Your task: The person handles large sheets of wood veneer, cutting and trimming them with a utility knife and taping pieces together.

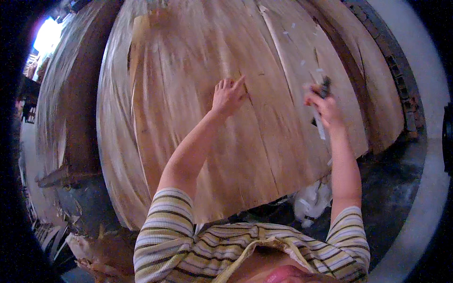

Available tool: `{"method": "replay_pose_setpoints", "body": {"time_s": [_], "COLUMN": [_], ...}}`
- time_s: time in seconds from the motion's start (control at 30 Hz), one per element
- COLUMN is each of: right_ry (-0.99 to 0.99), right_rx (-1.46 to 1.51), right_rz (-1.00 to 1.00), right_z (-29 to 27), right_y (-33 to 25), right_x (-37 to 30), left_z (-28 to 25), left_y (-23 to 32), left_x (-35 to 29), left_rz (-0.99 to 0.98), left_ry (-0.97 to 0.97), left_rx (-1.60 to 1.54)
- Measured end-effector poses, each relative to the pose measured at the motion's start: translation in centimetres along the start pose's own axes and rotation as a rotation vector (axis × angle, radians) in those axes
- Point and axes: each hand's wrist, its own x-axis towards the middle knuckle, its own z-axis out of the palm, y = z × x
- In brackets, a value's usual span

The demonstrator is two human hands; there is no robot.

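Note:
My left hand (230, 97) rests on a wide sheet of thin wood veneer (203, 155), its index finger stretched out beside a dark slit in the grain and the thumb apart. It holds nothing. Farther right, my right hand (325, 107) is closed on a dark-handled tool (325, 86), too smeared by motion to tell its kind. A white strip (321, 127), tape-like, hangs below that hand, close to the wrist. Small white pieces (293, 25) lie scattered on the veneer beyond it. Long seams run lengthwise through the sheet.
More veneer (75, 94) lies at the left, with a dark gap between. Another sheet (377, 80) is along the right, beside a dark slotted edge (403, 89). A white plastic bag (311, 203) sits below the near edge. Torn brown scraps (101, 252) lie at lower left.

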Motion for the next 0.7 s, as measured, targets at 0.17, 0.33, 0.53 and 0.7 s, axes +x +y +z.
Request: {"method": "replay_pose_setpoints", "body": {"time_s": [0.17,0.33,0.53,0.7], "right_ry": [-0.241,-0.322,-0.318,-0.289], "right_rx": [-0.324,-0.504,-0.794,-1.12], "right_rz": [0.131,0.118,0.058,0.001], "right_z": [4.2,10.9,12.8,15.3], "right_y": [7.3,9.7,12.9,10.7], "right_x": [8.6,13.6,17.7,17.0], "left_z": [0.4,0.0,0.5,1.4], "left_y": [0.6,0.0,0.1,-2.3], "left_x": [-1.1,-1.9,-1.3,-0.2], "left_rz": [0.097,0.079,0.099,0.02], "left_ry": [-0.121,-0.126,-0.017,-0.114], "left_rx": [0.203,0.146,0.105,0.151]}}
